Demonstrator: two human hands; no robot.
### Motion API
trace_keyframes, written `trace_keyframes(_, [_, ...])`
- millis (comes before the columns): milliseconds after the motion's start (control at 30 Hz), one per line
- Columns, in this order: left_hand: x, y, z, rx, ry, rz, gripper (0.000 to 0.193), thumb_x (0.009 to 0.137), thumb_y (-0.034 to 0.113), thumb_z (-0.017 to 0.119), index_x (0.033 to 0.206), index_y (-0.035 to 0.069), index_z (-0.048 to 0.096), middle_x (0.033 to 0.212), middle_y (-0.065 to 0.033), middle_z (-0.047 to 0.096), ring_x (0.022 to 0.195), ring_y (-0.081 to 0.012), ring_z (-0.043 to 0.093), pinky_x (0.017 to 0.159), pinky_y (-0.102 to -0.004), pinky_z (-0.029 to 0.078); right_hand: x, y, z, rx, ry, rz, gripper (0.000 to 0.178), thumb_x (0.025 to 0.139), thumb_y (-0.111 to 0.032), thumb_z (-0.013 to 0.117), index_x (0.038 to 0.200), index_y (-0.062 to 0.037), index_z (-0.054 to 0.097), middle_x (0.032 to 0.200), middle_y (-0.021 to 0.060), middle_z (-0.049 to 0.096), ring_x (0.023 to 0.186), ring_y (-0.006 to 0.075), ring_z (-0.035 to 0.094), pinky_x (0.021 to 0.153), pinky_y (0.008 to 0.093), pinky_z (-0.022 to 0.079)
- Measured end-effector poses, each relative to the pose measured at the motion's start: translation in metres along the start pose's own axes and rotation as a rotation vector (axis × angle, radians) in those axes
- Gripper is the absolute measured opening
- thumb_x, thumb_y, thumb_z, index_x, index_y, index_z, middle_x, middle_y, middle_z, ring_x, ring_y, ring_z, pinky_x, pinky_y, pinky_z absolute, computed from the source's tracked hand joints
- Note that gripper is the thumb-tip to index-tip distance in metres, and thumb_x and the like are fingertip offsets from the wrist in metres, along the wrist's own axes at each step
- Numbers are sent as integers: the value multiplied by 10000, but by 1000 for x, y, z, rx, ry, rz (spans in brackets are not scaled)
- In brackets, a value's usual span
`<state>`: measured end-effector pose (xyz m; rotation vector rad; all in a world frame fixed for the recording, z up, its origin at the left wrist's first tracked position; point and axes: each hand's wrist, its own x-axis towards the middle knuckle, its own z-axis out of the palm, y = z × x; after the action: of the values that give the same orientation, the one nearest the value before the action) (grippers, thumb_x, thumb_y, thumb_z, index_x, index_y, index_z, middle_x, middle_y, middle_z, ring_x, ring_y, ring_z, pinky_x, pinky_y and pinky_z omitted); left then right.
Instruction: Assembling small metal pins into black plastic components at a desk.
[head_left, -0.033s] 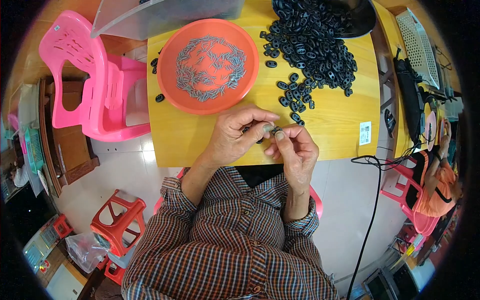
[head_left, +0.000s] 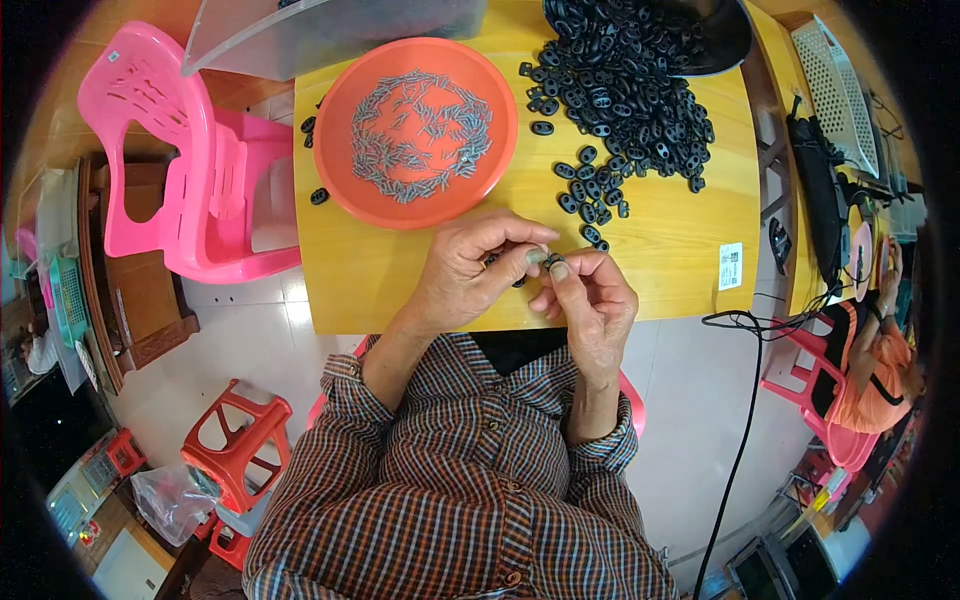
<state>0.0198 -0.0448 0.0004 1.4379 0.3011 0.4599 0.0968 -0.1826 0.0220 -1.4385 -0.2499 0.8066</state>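
My left hand [head_left: 468, 268] and my right hand [head_left: 592, 305] meet over the table's near edge. Between the right thumb and fingers is a small black oval piece [head_left: 553, 260], mostly covered by the fingertips. The left thumb and forefinger are pinched at its left end; whatever lies between them is too small to make out. Dark bits of similar pieces show under the left hand. Beyond it stands a round orange-red basin [head_left: 335, 190] with many small grey metal pins or screws [head_left: 478, 140]. At the far right spreads a heap of black two-holed oval pieces [head_left: 625, 110].
A yellow wooden table [head_left: 680, 265] carries everything, with several loose black pieces [head_left: 590, 190] near my right hand. A clear plastic bin [head_left: 300, 40] stands far left. A pink chair [head_left: 190, 180] is left, red stools [head_left: 240, 440] lower left. A black cable [head_left: 745, 430] hangs at right.
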Motion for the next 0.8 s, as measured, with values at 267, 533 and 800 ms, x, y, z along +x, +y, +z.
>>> trace_keyframes(267, [-1,2,3,-71,-17,-75,163,876,-38,561,1027,-33,623,835,-45,610,733,-86,592,660,-215,487,-1,-4,-1,12,19,13,67,909,-68,555,896,-2,548,765,43,626,620,66,599,529,176,447])
trace_keyframes(533, [3,1,8,-218,-25,-169,128,915,18,531,1012,-18,607,818,-9,596,714,-54,564,659,-202,483,-1,-1,-2,84,54,-55,63,910,-60,552,928,0,548,793,56,644,641,68,606,525,173,449])
trace_keyframes(800, [8,0,11,-130,-109,-124,160,891,-24,547,1040,-25,606,851,-30,598,758,-80,574,686,-213,480,1,0,-5,92,90,-68,33,890,-12,558,918,5,559,797,59,651,628,60,591,517,164,444])
